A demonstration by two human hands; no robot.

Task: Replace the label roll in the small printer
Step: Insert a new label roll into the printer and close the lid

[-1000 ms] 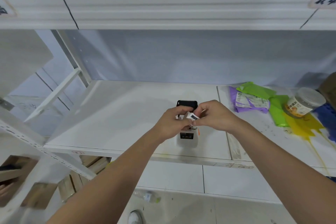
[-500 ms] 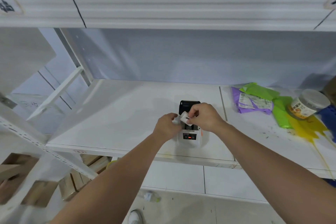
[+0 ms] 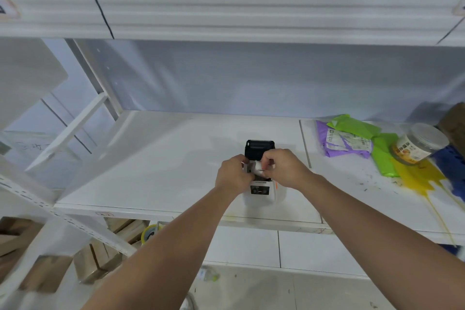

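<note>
Two bare forearms are seen, and no sleeve is visible anywhere along them up to the picture's lower edge. The left hand (image 3: pixel 232 176) and the right hand (image 3: pixel 284 168) are uncovered: no glove, ring, watch or band can be made out on either.

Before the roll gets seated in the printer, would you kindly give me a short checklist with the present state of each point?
1. Printer cover flipped open: ok.
2. Label roll held over the open bay: ok, between left hand and right hand.
3. Printer standing on the shelf: ok.
4. Bay free of the old roll: cannot tell, hands cover it.
5. Feed direction of the roll: cannot tell.
6. Jar and bags apart from the printer: ok.
</note>
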